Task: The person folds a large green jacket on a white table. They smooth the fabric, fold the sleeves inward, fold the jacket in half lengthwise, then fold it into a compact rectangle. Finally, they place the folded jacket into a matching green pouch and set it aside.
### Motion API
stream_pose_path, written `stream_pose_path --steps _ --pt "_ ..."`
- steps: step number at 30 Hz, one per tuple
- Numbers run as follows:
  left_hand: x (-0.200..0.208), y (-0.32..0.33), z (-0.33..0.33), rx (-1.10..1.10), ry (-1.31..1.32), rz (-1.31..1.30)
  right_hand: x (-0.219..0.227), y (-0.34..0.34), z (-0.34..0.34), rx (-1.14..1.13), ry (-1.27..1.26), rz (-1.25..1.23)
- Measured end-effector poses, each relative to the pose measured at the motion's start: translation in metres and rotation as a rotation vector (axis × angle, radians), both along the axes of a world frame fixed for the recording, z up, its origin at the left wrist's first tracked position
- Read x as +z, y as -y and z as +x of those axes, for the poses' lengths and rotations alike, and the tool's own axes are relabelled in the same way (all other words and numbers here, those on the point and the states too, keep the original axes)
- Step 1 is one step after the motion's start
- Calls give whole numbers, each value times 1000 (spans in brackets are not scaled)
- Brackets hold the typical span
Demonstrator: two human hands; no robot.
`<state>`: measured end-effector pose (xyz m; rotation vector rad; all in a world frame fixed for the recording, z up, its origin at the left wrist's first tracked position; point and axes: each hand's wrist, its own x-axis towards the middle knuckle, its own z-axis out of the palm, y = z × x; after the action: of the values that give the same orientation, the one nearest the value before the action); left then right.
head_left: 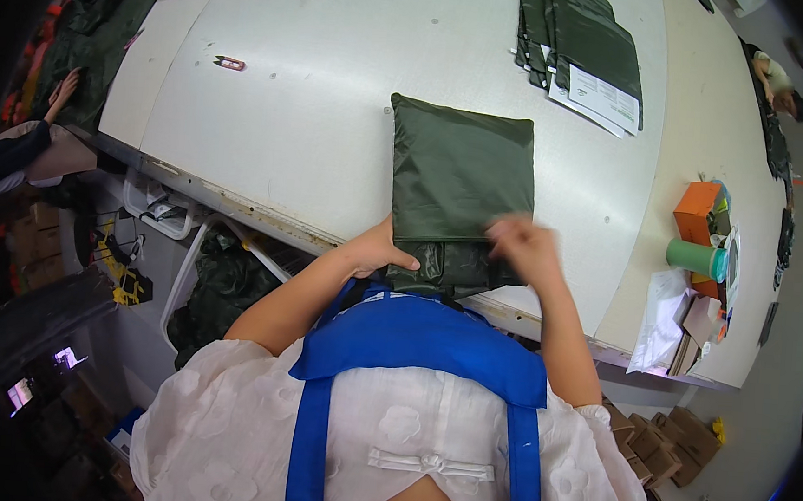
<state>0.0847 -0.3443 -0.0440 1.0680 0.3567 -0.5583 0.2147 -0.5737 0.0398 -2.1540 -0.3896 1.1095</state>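
Observation:
A flat, nearly square dark green fabric pouch [464,176] lies on the pale table in front of me, its near end at the table edge. Along that near end runs a strip of creased, shinier dark green fabric [456,265]. My left hand [385,249] grips the pouch's lower left side, thumb on top and the other fingers hidden beneath. At the lower right side, my right hand [525,247] is over or beside the pouch's edge, smeared by motion. Whether its fingers touch the fabric cannot be made out.
Several similar pouches with white paper sheets [603,99] are stacked at the far right. A small red marker [230,63] lies far left. An orange box [698,211] and green cup [694,257] stand right. White-framed baskets [185,282] sit below the table's left edge. Other people work at both sides.

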Motion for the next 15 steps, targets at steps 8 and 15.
stream_pose_path --steps 8,15 --pt "12 2 -19 -125 137 226 -77 53 -32 -556 -139 149" --pt "-1 -1 -38 -224 193 407 -75 57 -87 -682 -94 228"
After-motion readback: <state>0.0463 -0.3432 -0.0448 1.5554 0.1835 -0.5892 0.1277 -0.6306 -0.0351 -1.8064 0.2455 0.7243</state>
